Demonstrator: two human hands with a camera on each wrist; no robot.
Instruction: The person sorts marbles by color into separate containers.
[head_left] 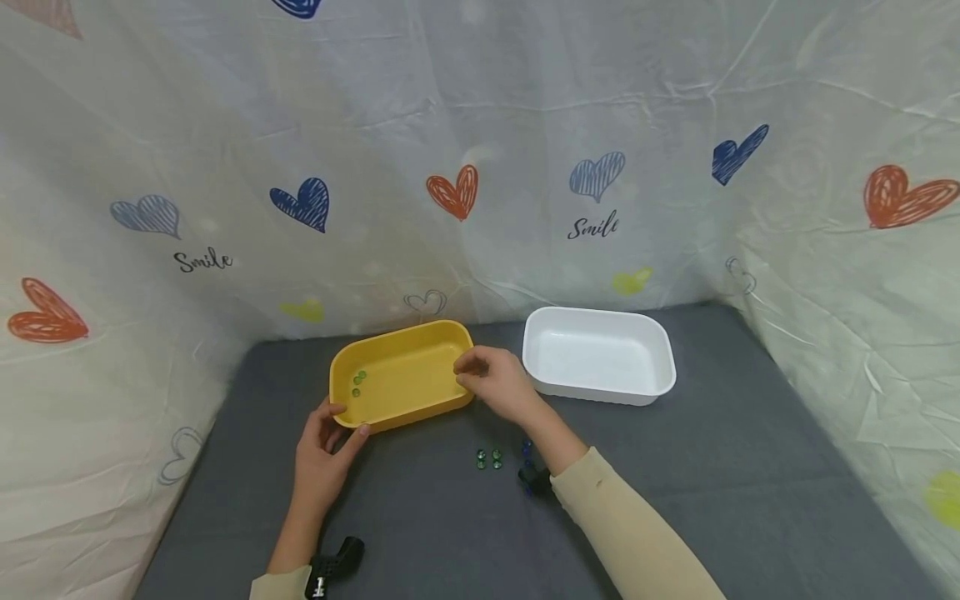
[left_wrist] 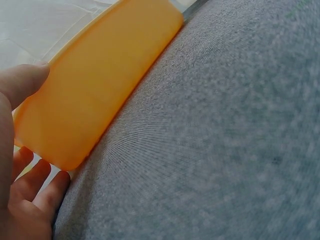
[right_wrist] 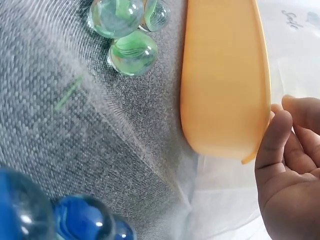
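Observation:
A yellow tray stands on the grey cloth with 3 green marbles at its left end. My left hand grips its near left corner; the thumb lies along the near side and the fingers bend round the end. At the opposite end, my right hand is over the rim, thumb and forefinger close together. Whether anything is between those fingertips is hidden. Several green marbles lie in front of the tray. Blue marbles rest nearby, partly behind my right forearm in the head view.
To the right of the yellow tray stands a white tray. A pale curtain with printed hearts hangs behind the table and down both sides. Dark straps with devices sit at both wrists.

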